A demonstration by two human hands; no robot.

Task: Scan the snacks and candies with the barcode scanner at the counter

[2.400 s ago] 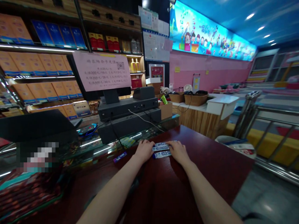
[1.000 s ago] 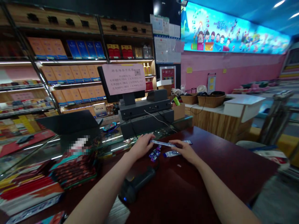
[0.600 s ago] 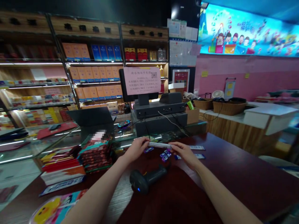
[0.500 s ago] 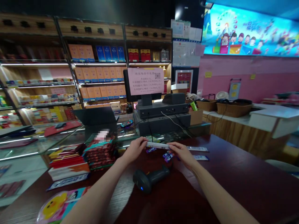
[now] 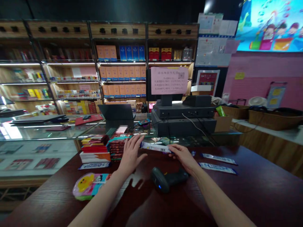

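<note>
A slim white-and-blue stick packet is pinched at its right end by my right hand, above the dark table. My left hand is open beside the packet's other end, its fingers spread and apart from it. Under the hands lies a black barcode scanner with a small blue light. Two similar stick packets rest to the right, the upper packet and the lower packet. A further stick packet lies at the left, near a colourful duck-printed package.
Stacks of red-and-white packets and dark red packets stand at the table's left. Behind them is a glass counter. A monitor with a pink notice stands on a black cash drawer. Cables hang by it.
My left hand has let go of the stick packet and opened, moving left of it. My right hand still holds the packet, now more face-on. The view has swung left.
</note>
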